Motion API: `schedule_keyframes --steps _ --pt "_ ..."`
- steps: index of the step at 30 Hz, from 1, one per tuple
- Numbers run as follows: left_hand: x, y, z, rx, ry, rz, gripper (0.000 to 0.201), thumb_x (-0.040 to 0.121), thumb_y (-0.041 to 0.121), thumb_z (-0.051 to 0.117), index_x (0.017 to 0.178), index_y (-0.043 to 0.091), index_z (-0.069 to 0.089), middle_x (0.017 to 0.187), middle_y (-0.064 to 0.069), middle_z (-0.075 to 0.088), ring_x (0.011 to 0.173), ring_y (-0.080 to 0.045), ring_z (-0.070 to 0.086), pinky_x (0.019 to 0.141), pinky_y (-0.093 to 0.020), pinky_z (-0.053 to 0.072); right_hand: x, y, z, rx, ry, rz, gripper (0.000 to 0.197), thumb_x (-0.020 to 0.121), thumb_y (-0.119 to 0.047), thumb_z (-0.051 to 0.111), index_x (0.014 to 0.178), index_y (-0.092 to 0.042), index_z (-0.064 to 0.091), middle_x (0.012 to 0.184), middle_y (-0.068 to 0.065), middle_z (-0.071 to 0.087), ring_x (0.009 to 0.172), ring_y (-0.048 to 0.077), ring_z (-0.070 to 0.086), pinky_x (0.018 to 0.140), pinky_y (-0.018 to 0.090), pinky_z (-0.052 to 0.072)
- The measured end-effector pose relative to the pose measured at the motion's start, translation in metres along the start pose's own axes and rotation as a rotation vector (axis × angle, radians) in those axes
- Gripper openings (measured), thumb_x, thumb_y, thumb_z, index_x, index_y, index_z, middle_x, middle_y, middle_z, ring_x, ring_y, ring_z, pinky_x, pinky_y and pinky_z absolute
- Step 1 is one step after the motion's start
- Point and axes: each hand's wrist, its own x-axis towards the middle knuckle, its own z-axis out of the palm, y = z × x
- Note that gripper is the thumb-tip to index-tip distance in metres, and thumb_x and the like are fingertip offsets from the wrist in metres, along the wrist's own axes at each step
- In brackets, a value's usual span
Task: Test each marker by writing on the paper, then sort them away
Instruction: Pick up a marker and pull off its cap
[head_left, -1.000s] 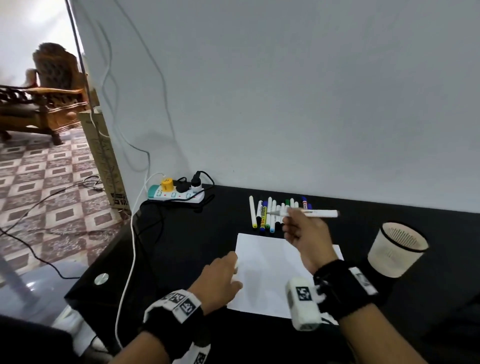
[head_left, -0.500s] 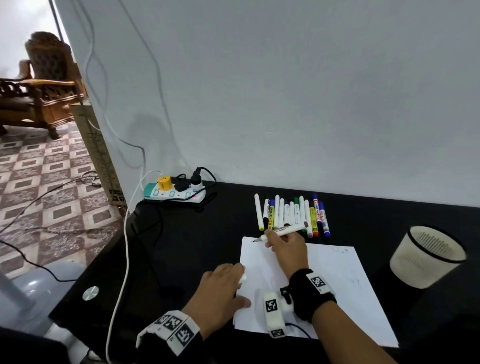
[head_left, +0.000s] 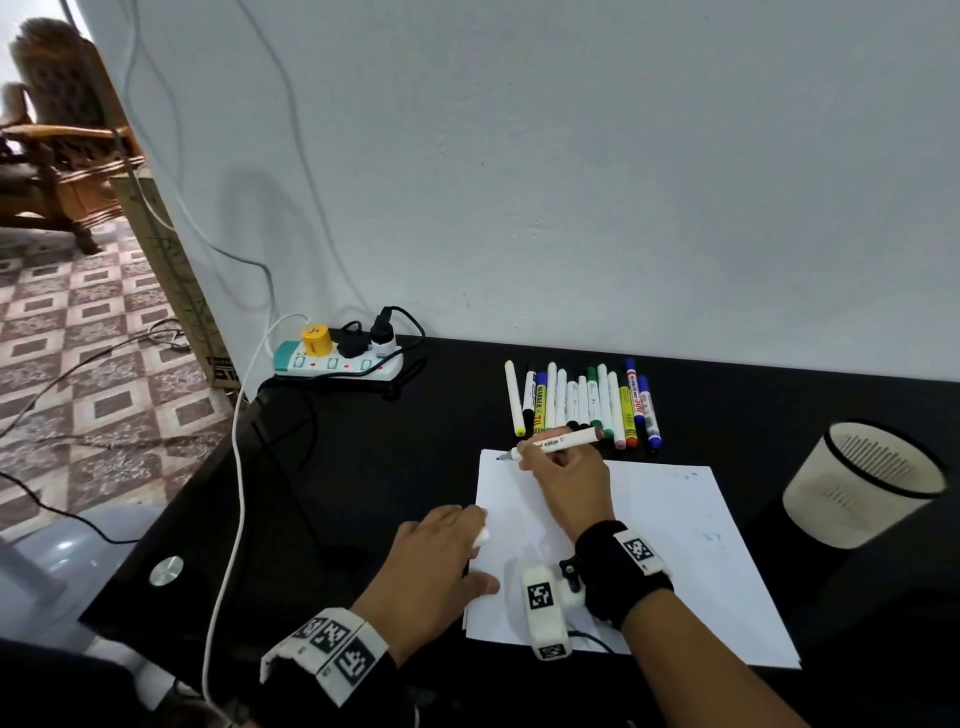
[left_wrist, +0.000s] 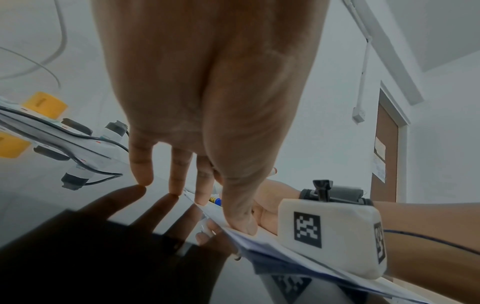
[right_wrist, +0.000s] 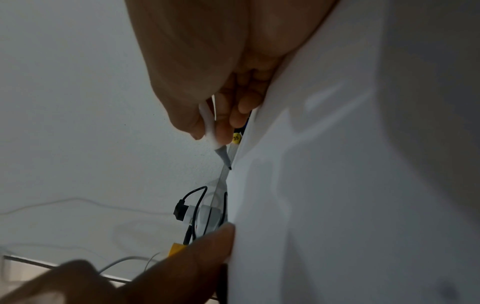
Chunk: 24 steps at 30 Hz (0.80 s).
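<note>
A white sheet of paper (head_left: 649, 545) lies on the black table (head_left: 363, 467). My right hand (head_left: 530, 454) grips an uncapped white marker (head_left: 563, 441), and its dark tip touches the sheet's far left corner. The right wrist view shows that marker (right_wrist: 223, 156) against the paper (right_wrist: 337, 185). My left hand (head_left: 480, 525) presses the sheet's left edge, thumb on the paper (left_wrist: 259, 240). A small white cap (head_left: 483, 535) sits pinched at its index finger. Behind the sheet lies a row of several capped markers (head_left: 582, 402).
A white mesh cup (head_left: 857, 483) stands to the right of the paper. At the table's back left a power strip (head_left: 337, 361) holds several plugs, and a white cable (head_left: 236, 467) runs off the left edge. The wall stands close behind the markers.
My right hand has brought the marker down from above the marker row to the paper's far left corner. My left hand has slid nearer along the left edge.
</note>
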Motion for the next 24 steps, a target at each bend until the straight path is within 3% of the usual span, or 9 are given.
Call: schedule_keyframes --steps 5,11,16,20,24 --pt "0.0000 -0.0001 -0.0015 0.008 -0.011 -0.003 0.061 0.090 0.046 0.061 0.142 0.025 0.037 0.145 0.010 0.043 0.141 -0.010 0.029 0.109 -0.034 0.027 0.0008 0.0020 0.0011 -0.040 -0.029 -0.028 0.015 0.088 -0.027 0.072 0.074 -0.021 0.071 0.079 -0.007 0.074 0.083 0.001 0.068 0.074 0.014 0.046" --pt "-0.0003 0.0007 -0.0022 0.011 -0.009 -0.001 0.058 0.090 0.046 0.061 0.139 0.024 0.040 0.142 0.010 0.046 0.136 -0.009 0.033 0.106 -0.033 0.028 0.0022 0.0048 0.0020 -0.004 0.002 -0.007 0.017 0.089 -0.035 0.075 0.081 -0.021 0.074 0.088 -0.011 0.075 0.091 0.001 0.067 0.082 0.016 0.049" --pt "-0.0006 0.0017 -0.0029 0.006 -0.014 -0.003 0.060 0.090 0.045 0.060 0.141 0.024 0.038 0.143 0.010 0.045 0.139 -0.009 0.030 0.107 -0.032 0.026 0.0015 0.0040 0.0012 -0.022 -0.025 -0.038 0.013 0.089 -0.026 0.072 0.077 -0.021 0.071 0.078 -0.007 0.074 0.085 0.002 0.068 0.076 0.012 0.045" --pt "-0.0013 0.0017 -0.0032 0.012 -0.022 -0.008 0.062 0.091 0.045 0.059 0.144 0.024 0.036 0.146 0.010 0.043 0.142 -0.010 0.027 0.110 -0.034 0.025 0.0012 0.0038 0.0012 -0.047 -0.024 -0.045 0.012 0.091 -0.030 0.072 0.084 -0.022 0.073 0.087 -0.010 0.074 0.090 -0.003 0.065 0.074 0.009 0.043" --pt "-0.0011 0.0031 -0.0042 0.014 -0.033 -0.012 0.062 0.091 0.045 0.059 0.144 0.024 0.035 0.147 0.009 0.042 0.142 -0.010 0.026 0.111 -0.034 0.024 0.0013 0.0032 0.0008 -0.026 -0.038 -0.030 0.013 0.091 -0.026 0.071 0.080 -0.019 0.071 0.084 -0.008 0.073 0.086 -0.004 0.064 0.072 0.007 0.041"
